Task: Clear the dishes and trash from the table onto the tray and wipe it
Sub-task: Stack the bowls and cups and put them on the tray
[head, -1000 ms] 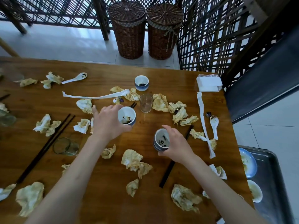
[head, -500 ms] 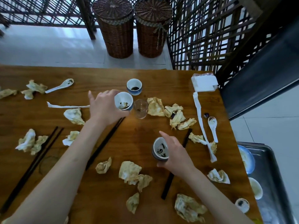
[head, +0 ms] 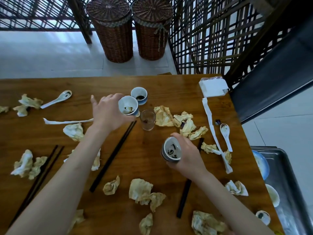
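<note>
floor (head: 50, 53): pale tiles | lattice screen (head: 211, 39): dark wood | wicker baskets (head: 115, 31): two, lidded

landmark: the glass (head: 147, 119), standing on the table (head: 169, 85), everything below is relative to it
cup in left hand (head: 108, 114): that cup (head: 128, 106) sits just left of the glass, held up off the table
third cup (head: 139, 95): just behind the glass, right next to the left-hand cup
cup in right hand (head: 188, 155): this cup (head: 170, 152) is in front of the glass and a bit right
chopsticks (head: 113, 155): run from beside the glass down to the front left
crumpled napkins (head: 176, 119): piled just right of the glass
spoon (head: 226, 134): well right, past the napkins
other spoon (head: 56, 99): far left and behind
tray (head: 291, 184): off the table's right edge, front right of the glass, dishes in it
two baskets (head: 132, 29): on the floor behind the table
</note>
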A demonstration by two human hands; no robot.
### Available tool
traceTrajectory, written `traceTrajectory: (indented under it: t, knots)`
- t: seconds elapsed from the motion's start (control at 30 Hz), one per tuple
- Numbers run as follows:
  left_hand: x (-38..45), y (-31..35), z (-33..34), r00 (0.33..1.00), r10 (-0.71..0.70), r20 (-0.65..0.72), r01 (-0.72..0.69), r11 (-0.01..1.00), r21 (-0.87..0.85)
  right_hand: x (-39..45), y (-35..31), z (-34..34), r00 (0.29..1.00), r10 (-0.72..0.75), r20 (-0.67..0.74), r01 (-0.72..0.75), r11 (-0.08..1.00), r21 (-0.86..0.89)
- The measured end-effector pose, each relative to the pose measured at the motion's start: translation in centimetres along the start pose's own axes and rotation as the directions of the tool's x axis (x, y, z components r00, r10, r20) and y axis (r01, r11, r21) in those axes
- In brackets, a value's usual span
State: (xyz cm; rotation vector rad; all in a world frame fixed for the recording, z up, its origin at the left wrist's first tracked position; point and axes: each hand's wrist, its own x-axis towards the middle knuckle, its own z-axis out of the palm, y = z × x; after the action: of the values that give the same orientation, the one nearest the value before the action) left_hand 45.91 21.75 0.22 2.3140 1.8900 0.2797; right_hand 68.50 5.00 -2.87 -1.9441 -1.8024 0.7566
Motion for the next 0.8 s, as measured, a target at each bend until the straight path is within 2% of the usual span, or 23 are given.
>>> traceTrajectory:
  t: [0.37,0.8]
  knots:
    - [5.5,0.2,1.0,1.000,0.025,0.013,-0.024,0.999,-0.042,7.7,0.1,0.1,0.994,0.051,-0.094,-0.053,0.998,-0.016]
    - [9.6,1.7,4.5,0.998,0.013,0.057,-0.005,0.991,-0.133,8.8,0.8,0.9,0.997,0.047,-0.061,-0.049,0.998,-0.027]
